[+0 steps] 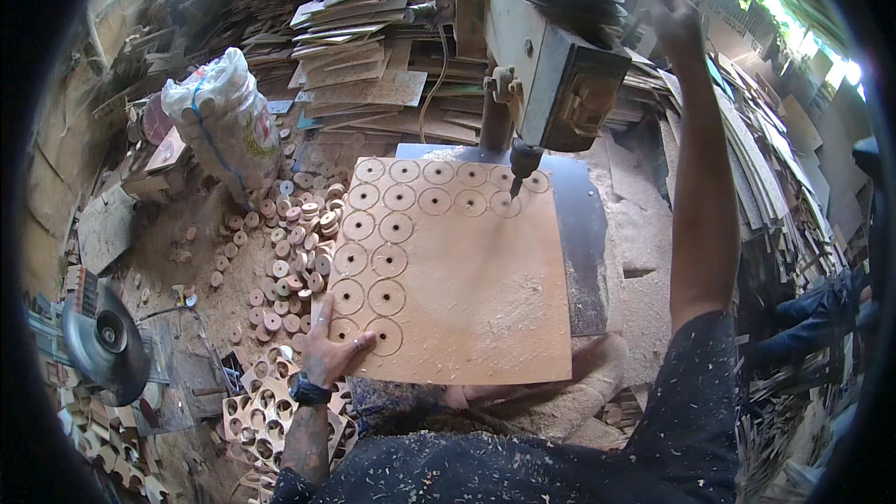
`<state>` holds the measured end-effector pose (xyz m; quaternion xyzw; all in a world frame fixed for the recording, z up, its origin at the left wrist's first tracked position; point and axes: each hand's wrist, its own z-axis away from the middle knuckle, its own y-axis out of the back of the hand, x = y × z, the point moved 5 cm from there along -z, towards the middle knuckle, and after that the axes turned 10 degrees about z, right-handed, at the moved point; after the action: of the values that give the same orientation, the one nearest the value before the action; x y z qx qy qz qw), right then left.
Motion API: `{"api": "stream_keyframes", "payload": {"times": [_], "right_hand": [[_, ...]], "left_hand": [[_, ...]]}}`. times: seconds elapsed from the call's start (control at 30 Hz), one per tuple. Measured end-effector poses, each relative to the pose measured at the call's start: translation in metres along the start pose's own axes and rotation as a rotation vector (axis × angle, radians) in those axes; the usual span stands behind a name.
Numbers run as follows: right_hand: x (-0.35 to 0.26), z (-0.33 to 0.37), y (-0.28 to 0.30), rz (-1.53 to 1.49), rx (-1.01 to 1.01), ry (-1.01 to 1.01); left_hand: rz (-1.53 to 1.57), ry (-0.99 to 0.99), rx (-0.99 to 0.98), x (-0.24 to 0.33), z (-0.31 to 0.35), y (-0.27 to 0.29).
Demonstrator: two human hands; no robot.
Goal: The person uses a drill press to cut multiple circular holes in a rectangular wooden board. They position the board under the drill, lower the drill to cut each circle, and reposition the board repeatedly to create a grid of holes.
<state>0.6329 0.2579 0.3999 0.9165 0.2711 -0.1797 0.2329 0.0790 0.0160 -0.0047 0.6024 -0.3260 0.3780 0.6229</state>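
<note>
While the board (467, 289) lies on the dark surface (581, 233) beneath the drill (525, 161), left hand (331, 357) rests spread at its corner; right hand (672, 21) raised, grip too blurred to tell. Ring-cutting, probably; next cut wants steady holding.

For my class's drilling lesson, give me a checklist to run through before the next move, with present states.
1. Left hand on the board: ok, near its lower left corner.
2. Left hand away from the drill bit: ok, well apart.
3. Board free of shavings: not ok, scattered over it.
4. Drill bit raised off the board: cannot tell from this angle.
5. Right hand gripping a handle: cannot tell, too blurred.
</note>
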Motion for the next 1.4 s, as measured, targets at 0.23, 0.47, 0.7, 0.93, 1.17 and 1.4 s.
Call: {"api": "stream_keyframes", "payload": {"times": [0.23, 0.47, 0.7, 0.93, 1.17, 1.4], "right_hand": [[0.040, -0.027, -0.017, 0.191, -0.052, -0.072], [0.023, -0.013, -0.010, 0.177, -0.024, -0.079], [0.006, 0.003, 0.004, 0.272, 0.046, -0.042], [-0.009, 0.040, 0.032, 0.305, 0.184, -0.009], [-0.059, 0.176, 0.094, 0.779, 0.206, 0.082], [-0.044, 0.221, 0.065, 0.882, -0.106, 0.050]], "left_hand": [[0.066, 0.024, 0.075, -0.019, 0.016, 0.040], [-0.097, -0.108, 0.131, -0.026, 0.016, 0.034], [-0.023, -0.026, 0.051, -0.022, 0.011, 0.039], [0.013, -0.012, 0.062, -0.029, 0.013, 0.034], [-0.050, -0.027, 0.103, -0.033, 0.016, 0.032], [0.008, 0.036, 0.073, -0.035, 0.015, 0.032]]}}
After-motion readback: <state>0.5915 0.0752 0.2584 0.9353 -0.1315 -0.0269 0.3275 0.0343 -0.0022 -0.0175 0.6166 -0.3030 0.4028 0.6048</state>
